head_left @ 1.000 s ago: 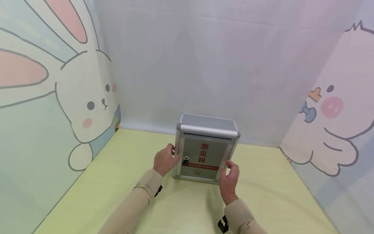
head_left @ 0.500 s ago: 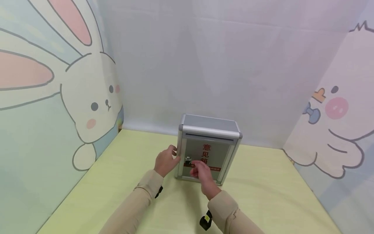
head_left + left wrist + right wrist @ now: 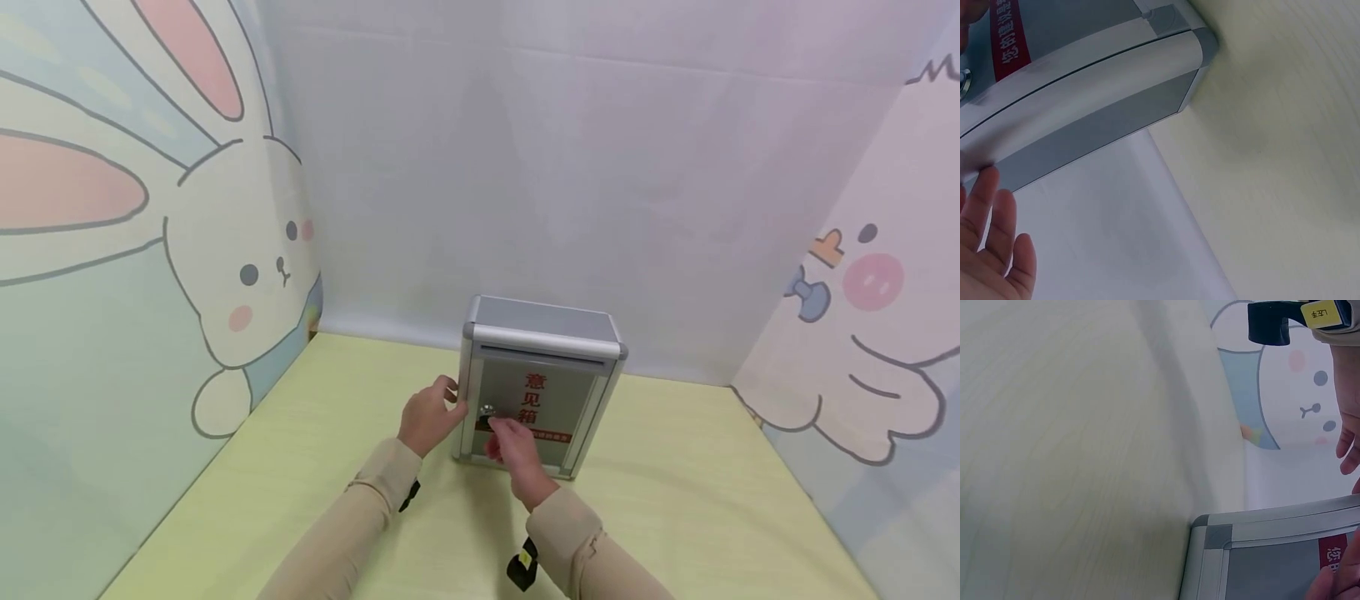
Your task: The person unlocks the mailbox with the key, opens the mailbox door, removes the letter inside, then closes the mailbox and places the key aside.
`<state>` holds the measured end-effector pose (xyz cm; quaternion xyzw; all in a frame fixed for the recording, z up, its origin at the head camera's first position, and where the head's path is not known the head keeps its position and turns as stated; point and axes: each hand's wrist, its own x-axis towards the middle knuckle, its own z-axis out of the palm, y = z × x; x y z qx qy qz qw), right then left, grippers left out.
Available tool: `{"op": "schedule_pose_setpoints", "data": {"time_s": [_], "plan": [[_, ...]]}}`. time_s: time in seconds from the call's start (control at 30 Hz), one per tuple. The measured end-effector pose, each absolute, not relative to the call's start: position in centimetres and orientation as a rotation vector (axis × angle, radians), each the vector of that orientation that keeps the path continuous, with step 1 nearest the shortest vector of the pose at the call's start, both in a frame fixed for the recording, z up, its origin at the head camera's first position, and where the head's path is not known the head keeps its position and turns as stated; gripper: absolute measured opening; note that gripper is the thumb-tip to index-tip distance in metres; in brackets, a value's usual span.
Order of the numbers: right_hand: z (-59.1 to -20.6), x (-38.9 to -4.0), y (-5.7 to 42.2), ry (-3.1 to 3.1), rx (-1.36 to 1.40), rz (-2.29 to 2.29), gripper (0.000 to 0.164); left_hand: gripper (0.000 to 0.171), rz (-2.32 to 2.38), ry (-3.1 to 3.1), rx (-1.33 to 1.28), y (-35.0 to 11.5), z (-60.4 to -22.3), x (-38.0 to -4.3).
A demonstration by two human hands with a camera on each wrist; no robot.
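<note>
A grey suggestion box [image 3: 551, 396] with silver edges and red Chinese lettering stands upright on the table in the head view. On the left of its door is a round metal lock [image 3: 487, 410] with a small black-headed key [image 3: 484, 422]. My right hand [image 3: 516, 454] has thumb and finger together at the key's head, partly covering it. My left hand [image 3: 429, 418] is at the box's left side, thumb near the front edge. In the left wrist view, a fingertip of the left hand [image 3: 994, 244] touches the side frame, with the other fingers loosely spread.
The pale yellow table [image 3: 675, 500] reaches back to a plain whitish curtain [image 3: 525, 167] behind the box. Side walls carry a cartoon rabbit [image 3: 232, 250] on the left and a chick [image 3: 885, 350] on the right. A slot [image 3: 540, 355] runs along the box's upper front.
My right hand has moved left from the box's right edge to the key at the lock. The left hand has stayed at the left side. The view has shifted slightly.
</note>
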<state>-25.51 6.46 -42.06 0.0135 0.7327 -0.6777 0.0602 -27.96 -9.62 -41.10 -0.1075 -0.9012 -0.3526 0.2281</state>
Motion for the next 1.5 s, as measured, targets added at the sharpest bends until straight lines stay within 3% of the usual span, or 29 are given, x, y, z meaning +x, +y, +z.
{"op": "schedule_pose_setpoints", "data": {"time_s": [0.53, 1.0, 1.5], "plan": [[-41.9, -26.5, 5.7, 2.198, 0.067, -2.06, 0.02, 0.017, -0.934, -2.448, -0.311, -9.6, -41.1, -28.1], [-42.0, -26.3, 4.9, 2.444, 0.08, -2.013, 0.022, 0.019, -0.971, -2.469, -0.297, -9.6, -41.1, -28.1], [-42.1, -25.5, 5.6, 1.761, 0.072, -2.272, 0.026, 0.019, -0.96, -2.428, -0.314, -9.6, -41.2, -28.0]]}}
